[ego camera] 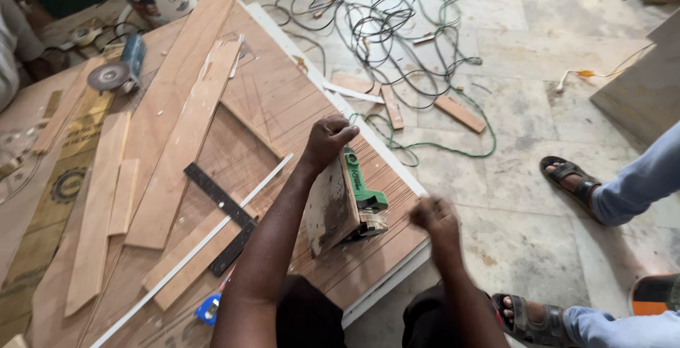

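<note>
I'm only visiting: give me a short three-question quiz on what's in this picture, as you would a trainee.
1. True or false: the left hand rests on top of the green power tool.
2. Which lies left of the tool: A) black square ruler, B) hammer, C) paint brush?
3. What lies tangled on the tiled floor beyond the wooden panel?

Key
1. True; the right hand is blurred beside it.
2. A.
3. Cables, green and dark.

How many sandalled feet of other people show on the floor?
3: one black sandal at mid-right, an orange-soled sandal at the right edge, one foot at bottom right. More may lie off-frame.
</note>
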